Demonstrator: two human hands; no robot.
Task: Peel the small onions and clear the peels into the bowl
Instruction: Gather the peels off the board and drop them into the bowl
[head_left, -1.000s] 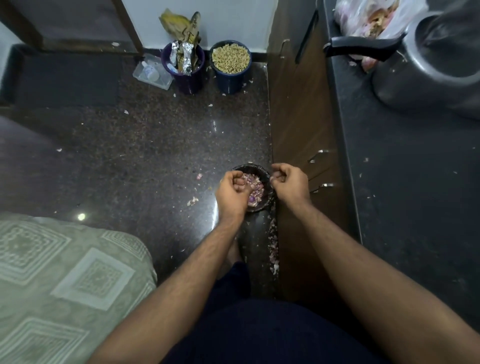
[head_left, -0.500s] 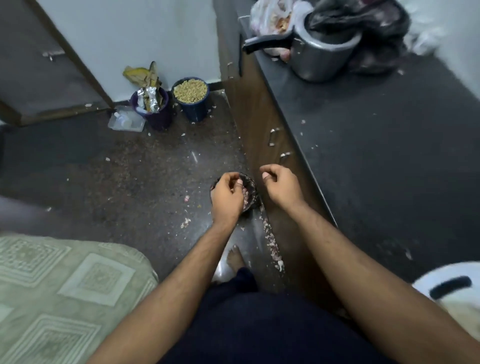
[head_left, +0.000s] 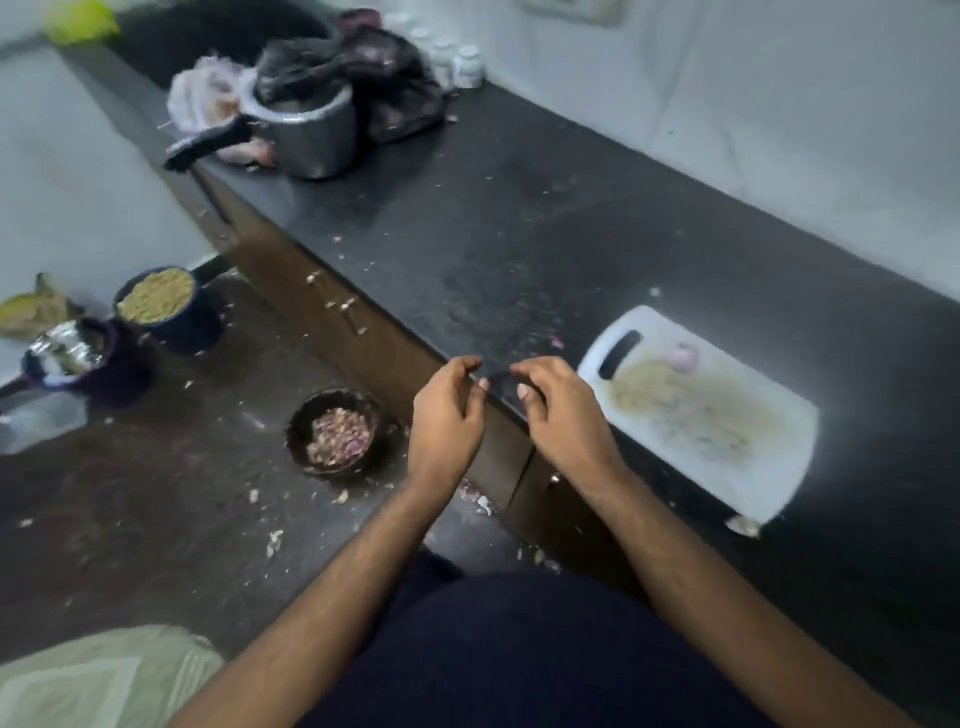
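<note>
1. Both hands hang in the air at the counter (head_left: 597, 223) edge, close together but apart; the left hand (head_left: 447, 415) and the right hand (head_left: 558, 413) each show loosely curled fingers, the grip narrow, with nothing visible in either.
2. The bowl (head_left: 298, 434), dark and round, sits on the floor (head_left: 156, 499) to the left of the left hand and lower, just beside the cabinet front; it is heaped with purple peels (head_left: 337, 436).
3. A cutting board (head_left: 779, 467) lies on the counter just right of the right hand, its handle slot toward the far left; a single peeled onion (head_left: 681, 357) rests at its far edge, and a pale smear covers its middle.
4. Loose scraps (head_left: 480, 501) dot the floor below the wrists and around the bowl.
5. A pressure cooker (head_left: 311, 132) stands at the counter's far end, a dark bag behind it.
6. Two blue pots (head_left: 171, 317) stand on the floor at far left, one full of tan grain.
</note>
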